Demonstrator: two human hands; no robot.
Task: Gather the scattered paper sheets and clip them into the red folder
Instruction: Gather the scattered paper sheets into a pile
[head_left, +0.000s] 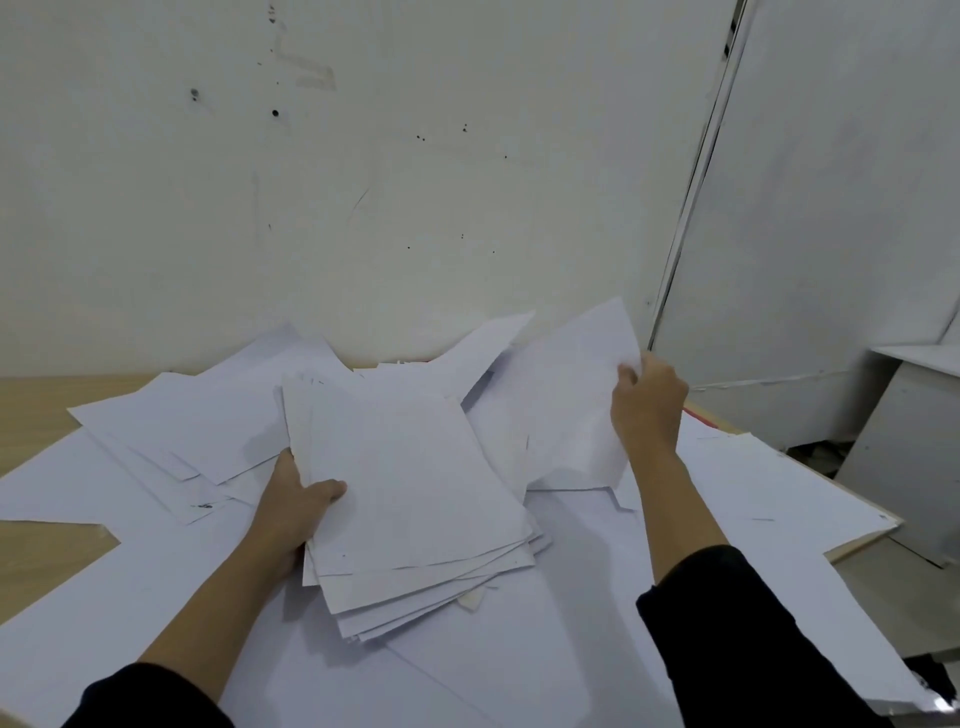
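**Both hands on paper, loose sheets across the tabletop**

A scuffed white wall (467, 182) fills the upper half of the view, with a pale panel (831, 208) standing to its right and a low white cabinet (904, 452) below that. The wooden tabletop (41, 400) runs up to the wall. It is mostly covered by scattered paper sheets (753, 483), white and overlapping at many angles, some hanging past the right edge.

Near the middle, a thick stack (415, 483) of gathered sheets is tilted up from the spread, its lower edges fanned and uneven. The left hand (296, 504) holds it at the left edge, its grip clenched on the stack with the thumb on top and the fingers hidden beneath.

To the right, a single sheet (566, 395) stands raised and slightly curled above the pile. The right hand (649, 400) pinches its upper right edge, so that grip is grasping this one sheet. Both forearms are bare below dark sleeves (753, 623).

Just beyond the right wrist a thin red strip (698, 414) shows under the sheets. Whether it is the folder cannot be told.

A few small dark marks (202, 505) sit on one sheet at the left, too blurred to read.
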